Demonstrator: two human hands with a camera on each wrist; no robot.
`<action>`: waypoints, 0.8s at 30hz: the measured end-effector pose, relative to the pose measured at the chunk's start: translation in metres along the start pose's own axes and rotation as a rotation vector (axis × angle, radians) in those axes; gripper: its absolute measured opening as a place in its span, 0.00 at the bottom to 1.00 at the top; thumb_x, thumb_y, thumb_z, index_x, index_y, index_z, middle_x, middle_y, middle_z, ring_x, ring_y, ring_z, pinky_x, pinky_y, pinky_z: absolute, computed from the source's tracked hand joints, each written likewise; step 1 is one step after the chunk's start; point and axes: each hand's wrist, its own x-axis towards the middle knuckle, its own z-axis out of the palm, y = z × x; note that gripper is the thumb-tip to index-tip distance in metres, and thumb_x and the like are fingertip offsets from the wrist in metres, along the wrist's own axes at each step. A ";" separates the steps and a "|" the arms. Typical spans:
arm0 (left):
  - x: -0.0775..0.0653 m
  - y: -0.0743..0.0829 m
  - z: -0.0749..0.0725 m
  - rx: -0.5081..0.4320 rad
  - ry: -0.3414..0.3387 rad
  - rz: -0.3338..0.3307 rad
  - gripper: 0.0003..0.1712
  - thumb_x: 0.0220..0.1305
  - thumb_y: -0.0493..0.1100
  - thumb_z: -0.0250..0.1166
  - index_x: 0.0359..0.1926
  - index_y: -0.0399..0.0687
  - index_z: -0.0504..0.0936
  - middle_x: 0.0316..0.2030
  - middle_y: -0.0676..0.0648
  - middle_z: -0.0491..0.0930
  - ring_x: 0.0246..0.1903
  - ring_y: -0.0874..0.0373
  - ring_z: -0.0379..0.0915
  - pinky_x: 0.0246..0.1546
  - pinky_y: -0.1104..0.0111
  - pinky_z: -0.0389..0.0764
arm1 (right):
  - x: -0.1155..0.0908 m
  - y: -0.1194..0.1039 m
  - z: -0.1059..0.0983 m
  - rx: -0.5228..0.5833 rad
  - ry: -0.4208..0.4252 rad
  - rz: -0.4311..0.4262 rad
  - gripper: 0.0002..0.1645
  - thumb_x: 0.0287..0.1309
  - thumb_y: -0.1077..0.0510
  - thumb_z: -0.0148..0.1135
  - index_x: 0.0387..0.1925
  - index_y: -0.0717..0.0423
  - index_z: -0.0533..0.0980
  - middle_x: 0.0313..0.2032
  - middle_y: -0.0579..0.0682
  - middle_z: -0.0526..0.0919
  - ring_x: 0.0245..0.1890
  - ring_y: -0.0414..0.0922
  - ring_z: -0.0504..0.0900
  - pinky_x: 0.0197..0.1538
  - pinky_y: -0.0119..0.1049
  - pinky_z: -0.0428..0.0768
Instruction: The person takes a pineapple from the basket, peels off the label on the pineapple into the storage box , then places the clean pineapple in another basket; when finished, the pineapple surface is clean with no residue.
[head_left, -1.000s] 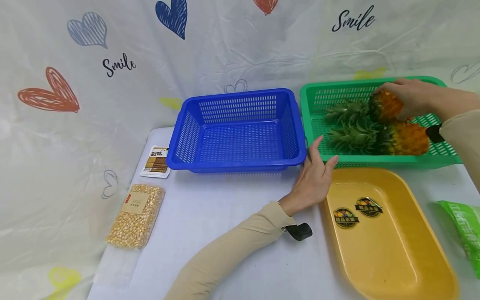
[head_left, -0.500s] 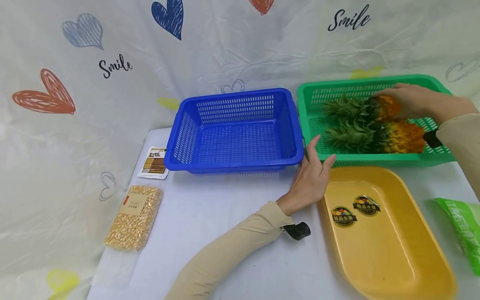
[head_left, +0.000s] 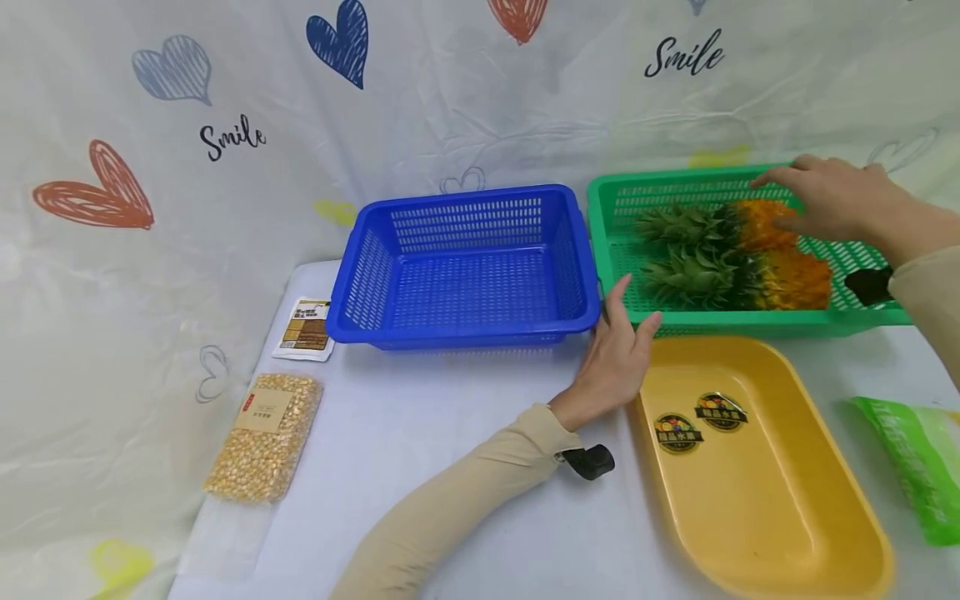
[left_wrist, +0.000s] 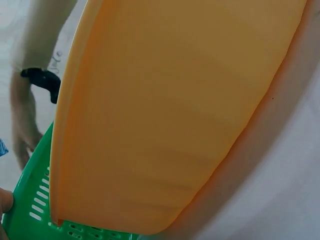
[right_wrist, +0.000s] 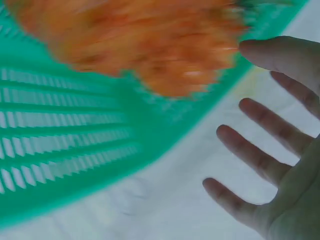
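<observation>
Two pineapples lie side by side in the green basket (head_left: pixel 720 319), leafy crowns toward the left: a back pineapple (head_left: pixel 759 223) and a front pineapple (head_left: pixel 797 279). My right hand (head_left: pixel 847 200) is over the back pineapple's base, overlapping it in the head view. The right wrist view shows its fingers (right_wrist: pixel 260 145) spread, with blurred orange fruit (right_wrist: pixel 145 40) beyond the thumb. My left hand (head_left: pixel 611 362) rests where the blue basket (head_left: pixel 465 335) and green basket meet, fingers extended, thumb near the green rim. In the left wrist view, the yellow tray (left_wrist: pixel 165 110) hides most of that hand.
The yellow tray stands in front of the green basket. A bag of corn kernels (head_left: pixel 262 442) and a small packet (head_left: pixel 303 329) lie at left. A green packet (head_left: pixel 918 467) lies at the right edge. A printed curtain (head_left: pixel 420 108) hangs behind.
My right hand has released the back pineapple and risen off it, fingers opening out. That pineapple has settled beside the front one. My left hand keeps its place.
</observation>
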 end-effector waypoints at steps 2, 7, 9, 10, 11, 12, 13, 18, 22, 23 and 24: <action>0.001 0.000 -0.001 -0.003 0.007 -0.008 0.36 0.85 0.57 0.43 0.84 0.60 0.41 0.81 0.41 0.49 0.80 0.50 0.46 0.76 0.58 0.60 | -0.005 -0.015 -0.009 -0.018 0.074 0.013 0.34 0.67 0.63 0.65 0.69 0.66 0.64 0.64 0.80 0.60 0.57 0.80 0.65 0.52 0.86 0.61; -0.001 0.000 -0.009 -0.040 0.014 -0.027 0.35 0.86 0.54 0.44 0.84 0.60 0.42 0.82 0.43 0.48 0.80 0.51 0.46 0.77 0.56 0.59 | -0.016 -0.054 -0.029 -0.058 0.254 -0.062 0.27 0.66 0.62 0.68 0.63 0.65 0.71 0.61 0.76 0.66 0.59 0.77 0.65 0.56 0.83 0.60; -0.005 0.000 -0.013 -0.070 0.001 -0.031 0.35 0.85 0.52 0.45 0.84 0.59 0.42 0.83 0.44 0.45 0.81 0.52 0.44 0.78 0.56 0.57 | -0.021 -0.067 -0.034 -0.062 0.315 -0.104 0.25 0.65 0.62 0.69 0.61 0.64 0.72 0.61 0.74 0.68 0.59 0.76 0.66 0.56 0.82 0.61; -0.009 -0.001 -0.016 -0.084 -0.012 -0.036 0.36 0.85 0.51 0.46 0.84 0.59 0.41 0.83 0.44 0.44 0.81 0.52 0.43 0.78 0.55 0.57 | -0.023 -0.073 -0.036 -0.060 0.344 -0.129 0.25 0.64 0.62 0.70 0.60 0.64 0.73 0.60 0.74 0.69 0.59 0.76 0.66 0.57 0.81 0.62; -0.014 0.000 -0.020 -0.097 -0.034 -0.044 0.37 0.85 0.51 0.46 0.84 0.59 0.40 0.83 0.45 0.42 0.81 0.53 0.42 0.78 0.54 0.56 | -0.026 -0.080 -0.037 -0.053 0.365 -0.150 0.25 0.64 0.63 0.71 0.59 0.64 0.74 0.60 0.73 0.69 0.59 0.75 0.66 0.57 0.81 0.62; -0.019 0.000 -0.024 -0.108 -0.060 -0.055 0.38 0.85 0.51 0.47 0.84 0.60 0.39 0.83 0.46 0.41 0.81 0.53 0.42 0.78 0.54 0.56 | -0.028 -0.086 -0.038 -0.051 0.389 -0.175 0.25 0.63 0.63 0.71 0.59 0.64 0.75 0.60 0.73 0.70 0.59 0.75 0.67 0.57 0.80 0.62; -0.025 0.000 -0.029 -0.115 -0.090 -0.069 0.39 0.84 0.52 0.48 0.84 0.61 0.38 0.83 0.46 0.42 0.80 0.54 0.45 0.77 0.54 0.59 | -0.030 -0.091 -0.039 -0.050 0.419 -0.207 0.25 0.62 0.63 0.72 0.58 0.64 0.75 0.59 0.72 0.71 0.59 0.74 0.68 0.57 0.80 0.63; -0.057 0.011 -0.065 -0.074 -0.333 -0.084 0.41 0.81 0.55 0.54 0.84 0.57 0.45 0.77 0.44 0.60 0.67 0.60 0.69 0.62 0.67 0.76 | -0.040 -0.118 -0.044 -0.045 0.541 -0.346 0.25 0.53 0.64 0.77 0.53 0.62 0.78 0.55 0.69 0.76 0.55 0.72 0.72 0.54 0.78 0.67; -0.078 0.023 -0.103 0.012 -0.438 -0.034 0.33 0.80 0.55 0.57 0.78 0.52 0.60 0.70 0.48 0.69 0.62 0.64 0.73 0.58 0.72 0.77 | -0.049 -0.134 -0.049 -0.028 0.592 -0.395 0.26 0.50 0.65 0.79 0.52 0.60 0.80 0.53 0.67 0.77 0.54 0.71 0.73 0.52 0.77 0.68; -0.082 0.026 -0.113 0.027 -0.435 -0.030 0.31 0.80 0.55 0.57 0.77 0.53 0.62 0.69 0.50 0.70 0.62 0.64 0.73 0.60 0.70 0.77 | -0.051 -0.137 -0.050 -0.019 0.601 -0.401 0.26 0.50 0.65 0.79 0.52 0.60 0.80 0.53 0.66 0.78 0.54 0.70 0.73 0.52 0.76 0.69; -0.084 0.029 -0.124 0.040 -0.423 -0.020 0.30 0.80 0.55 0.58 0.75 0.53 0.64 0.69 0.51 0.70 0.62 0.63 0.73 0.61 0.69 0.77 | -0.054 -0.140 -0.050 -0.012 0.608 -0.406 0.26 0.50 0.65 0.79 0.52 0.59 0.80 0.53 0.65 0.78 0.54 0.70 0.73 0.50 0.76 0.69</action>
